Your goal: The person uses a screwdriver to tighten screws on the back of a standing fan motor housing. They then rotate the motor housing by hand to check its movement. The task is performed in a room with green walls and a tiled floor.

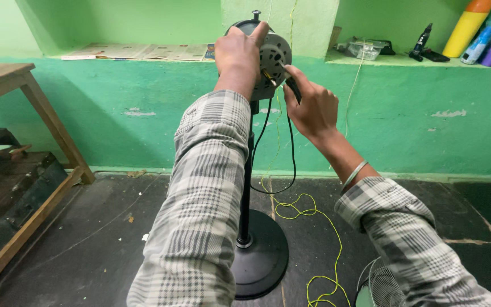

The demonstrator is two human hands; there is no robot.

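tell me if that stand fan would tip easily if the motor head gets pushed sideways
Probably somewhat top-heavy: the motor head sits high on a thin pole. The wide round base lies flat on the floor, so a light push likely only rocks it. The left hand gripping the head should steady it too.

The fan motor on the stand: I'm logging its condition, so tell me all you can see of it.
The fan motor is a round grey metal housing with vent holes and a brass shaft pointing toward the camera, without blades or guard. It sits upright atop a black pole. The left hand grips its top; the right hand holds a black part beside it.
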